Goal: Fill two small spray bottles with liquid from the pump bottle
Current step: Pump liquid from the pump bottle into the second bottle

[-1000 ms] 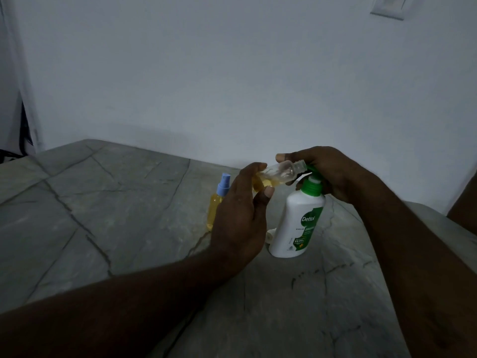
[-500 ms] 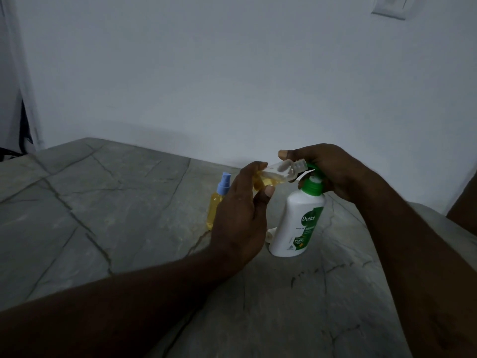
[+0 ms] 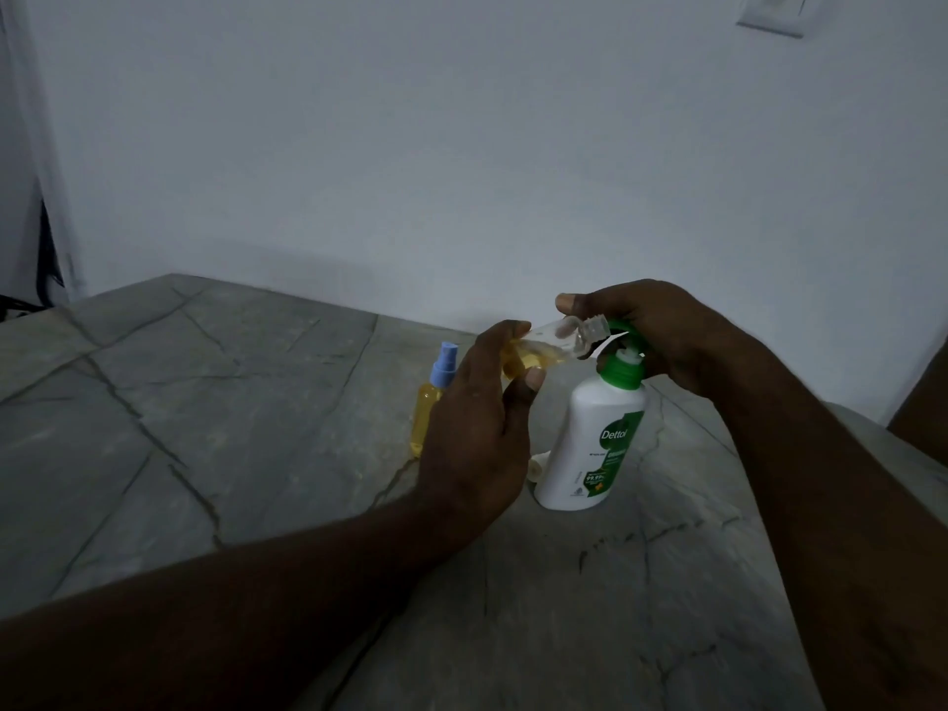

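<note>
The fingers and thumb of the left hand [image 3: 477, 428] are curled round the lower end of a small clear bottle [image 3: 556, 341], clamped on it, thumb tip pressed to its near side. The bottle lies tilted almost flat in the air, yellow liquid pooled at the held end. Its bare threaded neck points right and sits just beside the nozzle of the pump bottle [image 3: 590, 443].

The right hand [image 3: 662, 336] sits on top of the pump, fingers bent down over the green pump head and gripping it. One fingertip reaches out above the small bottle's shoulder.

The pump bottle is white with a green collar and label. It stands upright on the bench [image 3: 256, 402], near the back edge where the grey veined stone meets the wall [image 3: 461, 146]. A small pale piece [image 3: 536, 467] lies against its base on the left, too hidden to identify.

A second spray bottle [image 3: 428, 407], full of yellow liquid and topped with a blue sprayer, stands upright just left of the left hand, partly behind it. A white switch plate [image 3: 769, 15] is fixed high on the wall at the right.
</note>
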`<state>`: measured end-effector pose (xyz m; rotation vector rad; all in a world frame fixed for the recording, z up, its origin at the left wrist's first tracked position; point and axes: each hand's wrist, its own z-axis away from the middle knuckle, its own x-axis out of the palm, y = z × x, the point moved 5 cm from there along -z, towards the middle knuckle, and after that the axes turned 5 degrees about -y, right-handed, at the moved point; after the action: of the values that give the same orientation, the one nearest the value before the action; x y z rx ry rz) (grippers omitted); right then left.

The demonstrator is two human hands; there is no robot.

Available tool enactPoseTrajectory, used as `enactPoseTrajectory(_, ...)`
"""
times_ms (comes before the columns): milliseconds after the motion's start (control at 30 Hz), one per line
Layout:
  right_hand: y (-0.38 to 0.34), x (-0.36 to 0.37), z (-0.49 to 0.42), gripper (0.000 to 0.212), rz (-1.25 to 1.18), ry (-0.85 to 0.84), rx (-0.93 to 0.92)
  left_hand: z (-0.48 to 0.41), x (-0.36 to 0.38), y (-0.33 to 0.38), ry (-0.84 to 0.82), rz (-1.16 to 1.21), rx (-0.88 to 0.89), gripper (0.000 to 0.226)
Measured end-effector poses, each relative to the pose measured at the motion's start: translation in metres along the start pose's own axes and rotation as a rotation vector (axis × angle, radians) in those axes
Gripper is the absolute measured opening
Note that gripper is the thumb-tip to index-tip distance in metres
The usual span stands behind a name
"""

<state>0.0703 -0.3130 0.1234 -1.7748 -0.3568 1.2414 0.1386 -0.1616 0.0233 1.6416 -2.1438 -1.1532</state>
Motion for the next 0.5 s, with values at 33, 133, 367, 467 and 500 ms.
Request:
enactPoseTrajectory(33, 0.0, 0.0013, -0.0001, 0.037, -0.001, 0.004, 0.0, -0.0002, -0.0002, -0.0002, 0.002, -0.001, 0.002, 0.046)
enactPoseTrajectory(133, 0.0021, 0.0049, 0.0001, 0.034, -0.017, 0.009, 0.007, -0.0004, 0.0004, -0.0015, -0.006, 0.012, -0.005, 0.044)
enactPoseTrajectory(367, -0.0005, 0.0017, -0.0001, 0.041, 0.037, 0.016, -0.018, 0.0004, 0.0005, -0.0016, 0.002, 0.01, 0.005, 0.042)
enactPoseTrajectory(467, -0.0032, -0.001, 0.0001, 0.047, 0.073, 0.004, -0.033, -0.0001, 0.0002, -0.0016, -0.002, 0.007, -0.002, 0.043)
enactPoseTrajectory(500, -0.0028, -0.0014, 0.0001, 0.047, 0.071, 0.002, -0.031, -0.0003, 0.0006, -0.0017, -0.006, 0.006, -0.003, 0.043)
